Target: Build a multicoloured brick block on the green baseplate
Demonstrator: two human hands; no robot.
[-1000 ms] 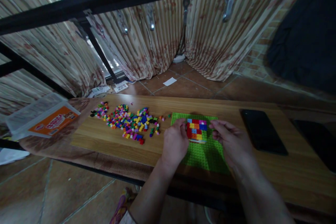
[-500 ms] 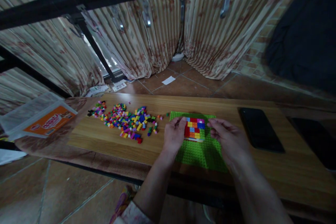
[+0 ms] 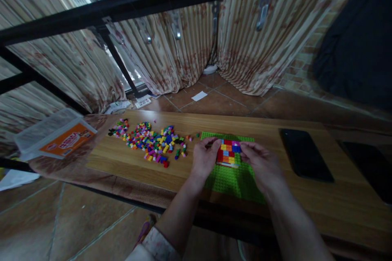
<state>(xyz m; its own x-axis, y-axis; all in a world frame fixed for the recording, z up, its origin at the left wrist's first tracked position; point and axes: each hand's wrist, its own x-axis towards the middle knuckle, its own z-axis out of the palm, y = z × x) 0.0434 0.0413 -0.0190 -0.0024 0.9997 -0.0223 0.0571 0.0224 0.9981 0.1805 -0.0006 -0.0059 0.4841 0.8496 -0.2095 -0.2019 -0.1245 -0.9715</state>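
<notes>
A small multicoloured brick block [image 3: 228, 153] stands on a green baseplate [image 3: 232, 179] on the wooden table [image 3: 128, 163]. My left hand [image 3: 206, 158] grips the block's left side with curled fingers. From the right, my right hand [image 3: 260, 164] pinches the block's other side. A scatter of several loose coloured bricks [image 3: 150, 142] lies on the table to the left of the baseplate.
A black phone [image 3: 304, 153] lies flat to the right of the baseplate, with another dark flat object [image 3: 366, 163] further right. A clear plastic box with an orange label [image 3: 56, 136] sits at the table's left end. Curtains and a black metal frame rise behind.
My right hand has closed in from a little apart onto the block's right side. The left hand stays at the block's left edge. The view has shifted slightly.
</notes>
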